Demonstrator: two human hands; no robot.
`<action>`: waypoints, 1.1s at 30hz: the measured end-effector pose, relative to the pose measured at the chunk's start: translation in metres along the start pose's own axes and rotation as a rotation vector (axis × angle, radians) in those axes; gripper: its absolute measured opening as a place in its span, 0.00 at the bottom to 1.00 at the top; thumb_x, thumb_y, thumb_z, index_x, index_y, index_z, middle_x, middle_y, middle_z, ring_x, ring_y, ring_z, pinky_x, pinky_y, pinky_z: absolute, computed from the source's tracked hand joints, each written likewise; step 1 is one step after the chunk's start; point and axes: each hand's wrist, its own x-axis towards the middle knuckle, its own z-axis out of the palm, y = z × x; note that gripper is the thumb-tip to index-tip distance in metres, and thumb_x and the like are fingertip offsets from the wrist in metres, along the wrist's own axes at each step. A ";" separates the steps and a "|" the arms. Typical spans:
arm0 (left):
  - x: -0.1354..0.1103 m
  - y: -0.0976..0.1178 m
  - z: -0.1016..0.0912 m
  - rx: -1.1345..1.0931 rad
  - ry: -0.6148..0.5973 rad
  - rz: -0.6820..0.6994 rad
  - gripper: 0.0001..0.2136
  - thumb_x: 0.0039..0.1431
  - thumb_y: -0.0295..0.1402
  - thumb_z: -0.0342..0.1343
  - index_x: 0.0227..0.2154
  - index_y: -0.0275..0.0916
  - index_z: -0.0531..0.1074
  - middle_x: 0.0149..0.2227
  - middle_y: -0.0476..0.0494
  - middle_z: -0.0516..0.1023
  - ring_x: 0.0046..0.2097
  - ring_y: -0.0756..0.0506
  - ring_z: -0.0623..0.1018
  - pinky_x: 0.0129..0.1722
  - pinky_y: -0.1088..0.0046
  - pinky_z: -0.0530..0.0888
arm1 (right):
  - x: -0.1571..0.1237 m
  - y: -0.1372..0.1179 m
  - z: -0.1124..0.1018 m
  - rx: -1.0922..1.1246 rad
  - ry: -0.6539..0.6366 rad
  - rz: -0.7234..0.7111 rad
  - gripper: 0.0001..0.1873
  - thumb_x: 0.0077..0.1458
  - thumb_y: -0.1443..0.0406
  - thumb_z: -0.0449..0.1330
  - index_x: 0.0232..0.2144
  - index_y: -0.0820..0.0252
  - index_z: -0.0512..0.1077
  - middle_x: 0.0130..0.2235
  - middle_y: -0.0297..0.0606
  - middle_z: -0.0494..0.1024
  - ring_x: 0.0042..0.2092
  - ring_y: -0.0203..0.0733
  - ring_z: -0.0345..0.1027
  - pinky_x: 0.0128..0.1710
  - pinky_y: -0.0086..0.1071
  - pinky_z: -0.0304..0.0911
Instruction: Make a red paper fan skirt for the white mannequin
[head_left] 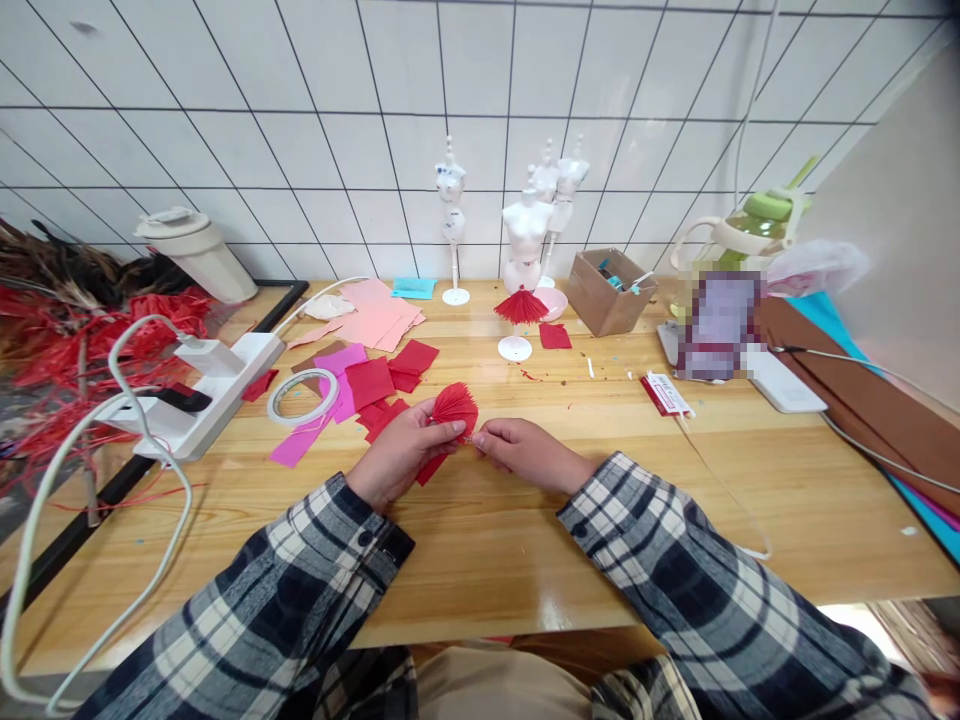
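Note:
A small pleated red paper fan (454,405) is pinched at its base between my two hands over the wooden table (525,540). My left hand (397,452) grips it from the left with closed fingers. My right hand (525,453) pinches the same base from the right, fingers closed. Loose red and pink paper squares (371,382) lie just behind my left hand. A roll of clear tape (303,395) rests to their left. Further back stands a white mini mannequin (523,240) wearing a red pleated skirt (521,305).
A white power strip with cables (202,385) sits at the left, beside red feathers or strands (90,330). At the back are two more mannequins (452,200), a cardboard box (609,290), a white kettle (196,252) and a green bottle (757,225). Brown and blue sheets (862,400) lie right.

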 end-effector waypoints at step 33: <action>0.002 0.000 -0.002 -0.115 0.040 0.053 0.14 0.44 0.22 0.66 0.35 0.35 0.71 0.32 0.48 0.77 0.32 0.52 0.77 0.37 0.78 0.76 | 0.001 0.002 0.004 -0.077 0.134 0.015 0.18 0.61 0.54 0.50 0.28 0.60 0.67 0.26 0.31 0.67 0.30 0.34 0.59 0.30 0.28 0.52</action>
